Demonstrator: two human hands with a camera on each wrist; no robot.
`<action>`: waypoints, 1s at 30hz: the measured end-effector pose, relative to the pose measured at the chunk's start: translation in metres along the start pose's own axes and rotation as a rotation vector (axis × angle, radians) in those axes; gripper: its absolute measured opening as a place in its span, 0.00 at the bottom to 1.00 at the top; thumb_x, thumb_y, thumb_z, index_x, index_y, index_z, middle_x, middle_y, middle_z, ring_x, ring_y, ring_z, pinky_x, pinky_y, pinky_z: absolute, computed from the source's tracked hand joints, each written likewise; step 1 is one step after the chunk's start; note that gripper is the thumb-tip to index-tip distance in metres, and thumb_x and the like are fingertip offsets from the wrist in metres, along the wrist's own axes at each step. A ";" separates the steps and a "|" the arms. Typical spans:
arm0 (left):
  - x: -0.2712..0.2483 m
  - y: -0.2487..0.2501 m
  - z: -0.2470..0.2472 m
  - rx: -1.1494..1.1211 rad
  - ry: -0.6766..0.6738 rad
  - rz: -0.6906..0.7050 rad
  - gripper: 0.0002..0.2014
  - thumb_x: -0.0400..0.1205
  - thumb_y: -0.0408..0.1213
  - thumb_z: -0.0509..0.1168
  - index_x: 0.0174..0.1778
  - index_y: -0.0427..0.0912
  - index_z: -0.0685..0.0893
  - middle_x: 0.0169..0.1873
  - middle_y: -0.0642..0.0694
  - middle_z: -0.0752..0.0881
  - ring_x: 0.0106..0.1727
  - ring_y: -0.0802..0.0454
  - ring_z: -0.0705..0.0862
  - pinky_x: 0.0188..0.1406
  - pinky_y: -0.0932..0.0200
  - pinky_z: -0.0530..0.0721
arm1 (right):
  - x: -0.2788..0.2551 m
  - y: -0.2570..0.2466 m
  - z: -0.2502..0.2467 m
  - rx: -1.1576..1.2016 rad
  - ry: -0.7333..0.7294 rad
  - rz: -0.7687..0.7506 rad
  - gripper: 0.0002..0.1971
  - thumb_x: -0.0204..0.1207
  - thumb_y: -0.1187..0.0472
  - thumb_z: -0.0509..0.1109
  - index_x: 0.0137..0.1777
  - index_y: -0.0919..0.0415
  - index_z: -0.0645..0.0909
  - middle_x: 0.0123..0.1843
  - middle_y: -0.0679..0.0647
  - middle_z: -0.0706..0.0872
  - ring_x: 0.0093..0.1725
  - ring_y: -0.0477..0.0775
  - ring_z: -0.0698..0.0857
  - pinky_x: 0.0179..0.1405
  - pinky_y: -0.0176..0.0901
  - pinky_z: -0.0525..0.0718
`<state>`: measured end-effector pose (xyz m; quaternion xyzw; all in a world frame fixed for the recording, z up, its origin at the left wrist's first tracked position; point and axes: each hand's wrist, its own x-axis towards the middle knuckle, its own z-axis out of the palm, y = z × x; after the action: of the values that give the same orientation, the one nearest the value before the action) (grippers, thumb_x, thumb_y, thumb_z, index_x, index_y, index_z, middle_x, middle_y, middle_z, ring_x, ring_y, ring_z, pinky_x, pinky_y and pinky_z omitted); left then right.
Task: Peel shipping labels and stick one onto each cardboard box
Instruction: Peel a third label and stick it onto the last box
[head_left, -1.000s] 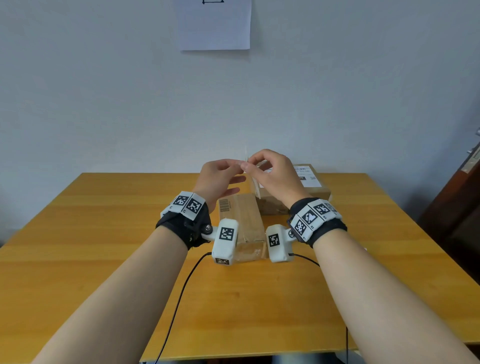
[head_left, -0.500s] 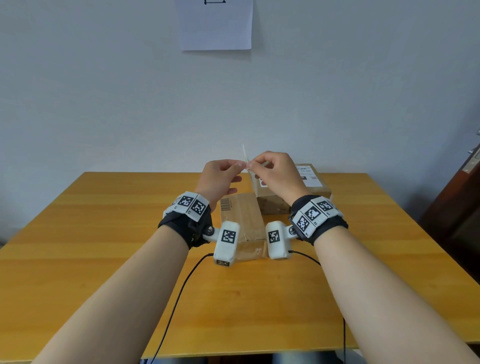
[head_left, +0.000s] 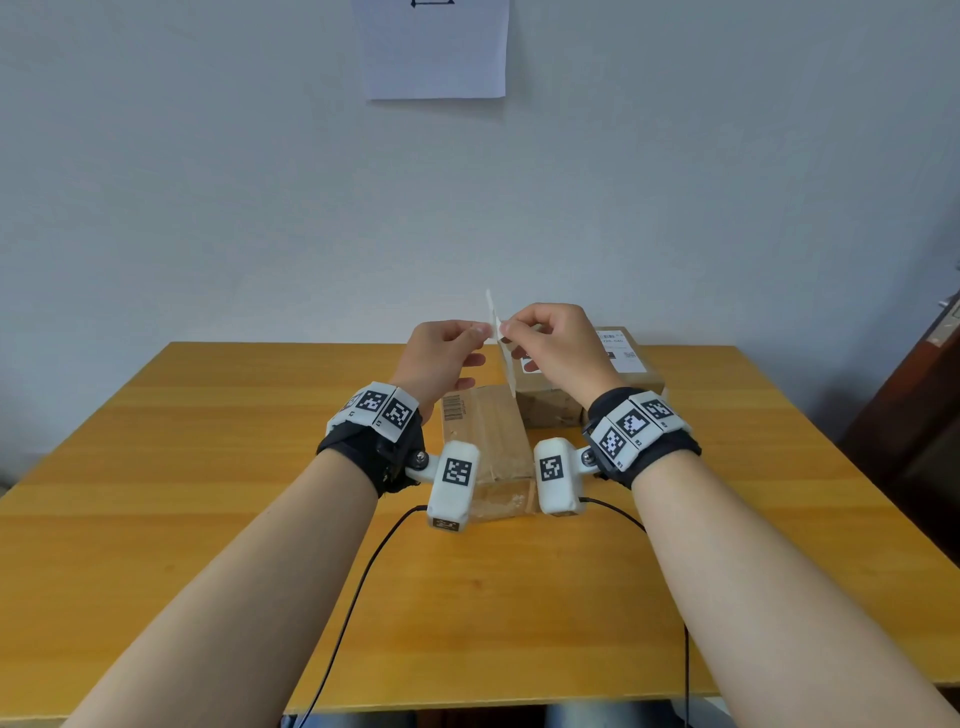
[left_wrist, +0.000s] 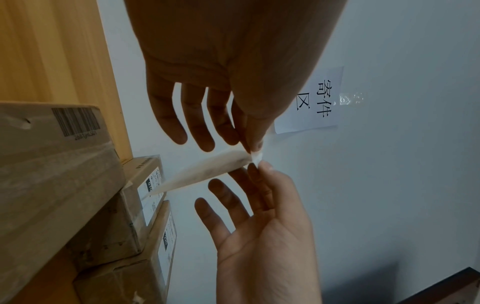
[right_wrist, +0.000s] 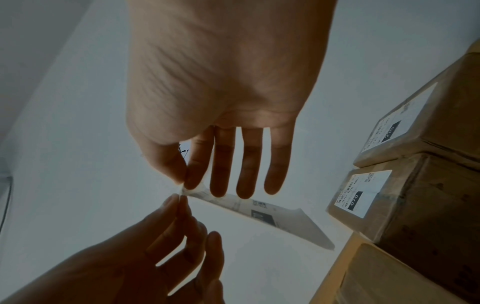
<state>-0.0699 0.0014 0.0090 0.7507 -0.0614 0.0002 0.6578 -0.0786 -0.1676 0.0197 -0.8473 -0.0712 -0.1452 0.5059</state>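
1. Two hands are showing, the left hand (head_left: 441, 358) and the right hand (head_left: 558, 348). Both are being held up in the air over the bench (head_left: 208, 467), close together.
2. One shipping label (head_left: 505, 364) is hanging between them, standing on its edge. The left hand is pinching its top corner with thumb and first finger, and its other fingers are staying loose. The right hand is pinching the same corner from the other side.
3. In the wrist views the corner is splitting into two thin layers, one in each pinch. The label's printed side (right_wrist: 262, 214) is facing the right hand's side.
4. Three cardboard boxes are sitting on the bench. One long plain box (head_left: 485, 441) with a small barcode is lying right under the hands. Two boxes with white labels are sitting behind it, near the far edge by the wall: one labelled box (left_wrist: 145, 197) and a second labelled box (left_wrist: 163, 242) just beside it.
5. The long box is touching or almost touching the box behind it; I cannot tell which.
6. One sheet of paper (head_left: 436, 47) is stuck on the wall.
7. Two black cables (head_left: 363, 587) are running off the near edge of the bench.
8. Wide bare wood is lying to the left and right of the boxes, and in front of them too.
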 end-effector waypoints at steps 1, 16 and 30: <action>0.000 0.000 0.000 0.002 -0.001 -0.002 0.09 0.89 0.46 0.67 0.53 0.47 0.90 0.49 0.52 0.89 0.50 0.56 0.89 0.52 0.50 0.91 | 0.000 0.000 0.000 0.001 -0.002 0.001 0.07 0.83 0.54 0.73 0.43 0.50 0.90 0.41 0.52 0.92 0.43 0.49 0.92 0.52 0.58 0.93; -0.002 -0.001 -0.001 0.021 0.008 -0.024 0.10 0.90 0.45 0.65 0.57 0.46 0.89 0.48 0.53 0.88 0.51 0.54 0.89 0.52 0.50 0.90 | 0.005 0.006 -0.005 -0.058 -0.067 0.020 0.06 0.85 0.51 0.70 0.49 0.45 0.88 0.47 0.43 0.92 0.44 0.43 0.92 0.52 0.53 0.93; -0.002 0.001 -0.002 -0.033 -0.021 -0.027 0.11 0.91 0.44 0.63 0.59 0.45 0.88 0.51 0.52 0.93 0.52 0.54 0.91 0.50 0.52 0.91 | 0.001 0.001 0.000 0.076 -0.099 0.067 0.16 0.90 0.48 0.62 0.53 0.55 0.88 0.47 0.46 0.93 0.46 0.56 0.93 0.49 0.58 0.92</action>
<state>-0.0721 0.0037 0.0097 0.7403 -0.0582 -0.0176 0.6695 -0.0769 -0.1680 0.0192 -0.8355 -0.0733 -0.0833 0.5382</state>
